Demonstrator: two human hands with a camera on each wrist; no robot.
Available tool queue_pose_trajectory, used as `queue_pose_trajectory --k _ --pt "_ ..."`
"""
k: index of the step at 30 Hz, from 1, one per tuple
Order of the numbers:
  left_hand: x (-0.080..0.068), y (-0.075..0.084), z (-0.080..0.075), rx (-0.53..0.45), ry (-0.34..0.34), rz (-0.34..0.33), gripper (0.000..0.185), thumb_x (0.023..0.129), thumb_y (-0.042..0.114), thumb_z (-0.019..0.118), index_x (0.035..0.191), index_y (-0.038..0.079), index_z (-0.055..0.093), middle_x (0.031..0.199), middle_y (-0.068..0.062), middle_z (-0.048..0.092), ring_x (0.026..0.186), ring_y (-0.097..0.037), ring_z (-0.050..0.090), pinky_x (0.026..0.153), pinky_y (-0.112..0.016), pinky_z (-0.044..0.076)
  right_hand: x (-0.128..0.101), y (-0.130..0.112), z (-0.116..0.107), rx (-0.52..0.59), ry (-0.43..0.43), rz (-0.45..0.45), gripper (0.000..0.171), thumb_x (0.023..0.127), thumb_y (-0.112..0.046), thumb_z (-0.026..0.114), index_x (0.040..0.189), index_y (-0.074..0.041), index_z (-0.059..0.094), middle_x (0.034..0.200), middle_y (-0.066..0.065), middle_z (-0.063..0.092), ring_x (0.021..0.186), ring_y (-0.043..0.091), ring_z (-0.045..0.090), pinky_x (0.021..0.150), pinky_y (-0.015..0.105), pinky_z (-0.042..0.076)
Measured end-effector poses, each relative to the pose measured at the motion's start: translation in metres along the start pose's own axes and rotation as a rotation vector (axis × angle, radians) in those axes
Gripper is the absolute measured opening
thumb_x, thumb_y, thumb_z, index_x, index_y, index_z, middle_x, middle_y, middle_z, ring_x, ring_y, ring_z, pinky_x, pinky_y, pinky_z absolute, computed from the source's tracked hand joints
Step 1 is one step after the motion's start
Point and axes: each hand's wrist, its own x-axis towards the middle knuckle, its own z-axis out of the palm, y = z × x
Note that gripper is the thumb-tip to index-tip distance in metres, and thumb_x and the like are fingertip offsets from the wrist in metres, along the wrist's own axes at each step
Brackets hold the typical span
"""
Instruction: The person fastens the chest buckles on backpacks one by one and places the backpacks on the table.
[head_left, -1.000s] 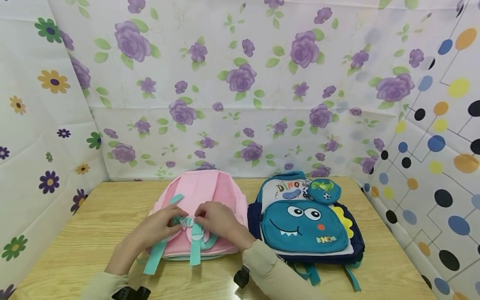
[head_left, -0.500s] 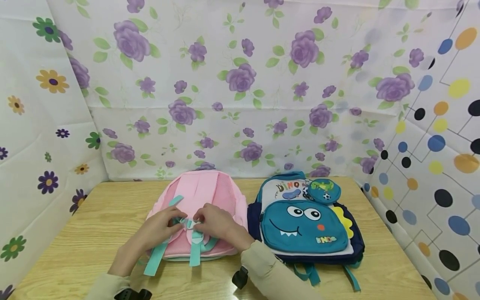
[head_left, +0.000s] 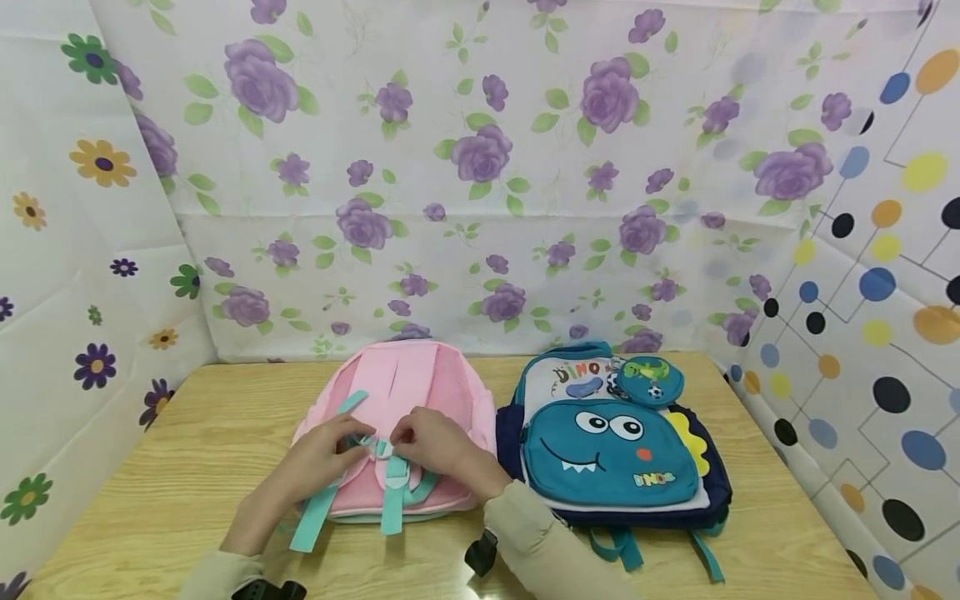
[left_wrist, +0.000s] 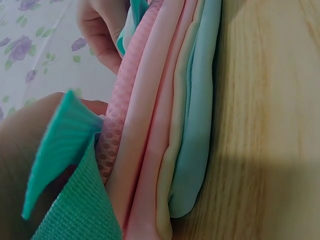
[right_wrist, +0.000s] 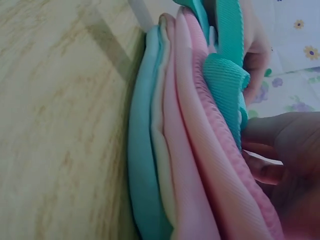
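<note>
A pink backpack lies on the table with its strap side up and teal webbing straps trailing toward the front edge. Across its middle is a small pale plastic buckle. My left hand pinches the buckle's left end between thumb and fingers. At its right end, my right hand pinches with thumb and fingertips. The fingers partly cover the buckle, so whether its halves are locked cannot be seen. The left wrist view shows a loose teal strap end beside the left hand.
A teal and navy dinosaur backpack lies right beside the pink one, with a round pouch clipped on top. Its straps hang toward the front. Flowered cloth walls off the back of the wooden table.
The buckle has shifted slightly to the right between the fingers. My right fingertips have moved slightly right and down, and my left forearm has edged right.
</note>
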Motion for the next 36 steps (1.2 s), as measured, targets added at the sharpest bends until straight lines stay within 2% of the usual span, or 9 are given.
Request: queue_pose_trajectory --k 7,11,19,24,31,36 --pt "-0.002 -0.001 0.000 -0.013 -0.007 0.003 0.027 0.089 0.015 0.063 0.116 0.017 0.063 0.086 0.010 0.053 0.064 -0.008 0.045 0.056 -0.022 0.039 0.002 0.008 -0.006 0.096 -0.104 -0.075 0.020 0.086 -0.012 0.064 0.105 -0.012 0.071 0.093 -0.006 0.062 0.077 0.000 0.052 0.070 0.013 0.044" --pt "-0.003 -0.002 0.001 -0.011 -0.003 0.000 0.028 0.090 0.014 0.062 0.117 0.017 0.063 0.088 0.010 0.053 0.066 -0.008 0.045 0.057 -0.022 0.039 0.002 0.012 -0.007 0.095 -0.126 -0.097 0.022 0.086 -0.011 0.063 0.107 -0.014 0.070 0.093 -0.005 0.060 0.075 0.000 0.052 0.068 0.013 0.044" --pt "-0.003 -0.001 0.002 -0.018 -0.001 0.017 0.027 0.091 0.015 0.061 0.118 0.016 0.062 0.094 0.009 0.055 0.068 -0.007 0.046 0.059 -0.022 0.039 -0.001 0.015 -0.001 0.086 -0.042 -0.135 0.018 0.090 -0.016 0.062 0.106 -0.015 0.070 0.090 -0.007 0.058 0.072 0.001 0.048 0.065 0.014 0.042" --pt "-0.003 -0.001 0.001 -0.023 0.001 0.017 0.026 0.091 0.015 0.061 0.117 0.017 0.062 0.091 0.010 0.054 0.067 -0.007 0.046 0.059 -0.022 0.039 0.001 0.016 0.001 0.053 0.005 -0.168 0.020 0.093 -0.023 0.058 0.108 -0.016 0.069 0.087 -0.010 0.058 0.072 0.000 0.049 0.067 0.013 0.042" --pt "-0.003 -0.005 0.001 -0.064 0.002 -0.010 0.026 0.092 0.013 0.060 0.118 0.017 0.061 0.087 0.007 0.054 0.067 -0.009 0.048 0.059 -0.023 0.040 0.001 0.011 0.004 0.074 0.058 -0.128 0.023 0.091 -0.032 0.059 0.106 -0.017 0.070 0.085 -0.012 0.057 0.070 -0.001 0.050 0.064 0.013 0.042" --pt "-0.003 -0.005 0.002 -0.091 -0.004 -0.025 0.026 0.092 0.014 0.059 0.118 0.017 0.060 0.088 0.006 0.054 0.068 -0.010 0.048 0.059 -0.023 0.041 0.000 0.006 0.009 0.066 0.086 -0.116 0.025 0.091 -0.037 0.059 0.106 -0.021 0.070 0.091 -0.010 0.058 0.072 -0.003 0.050 0.067 0.013 0.043"
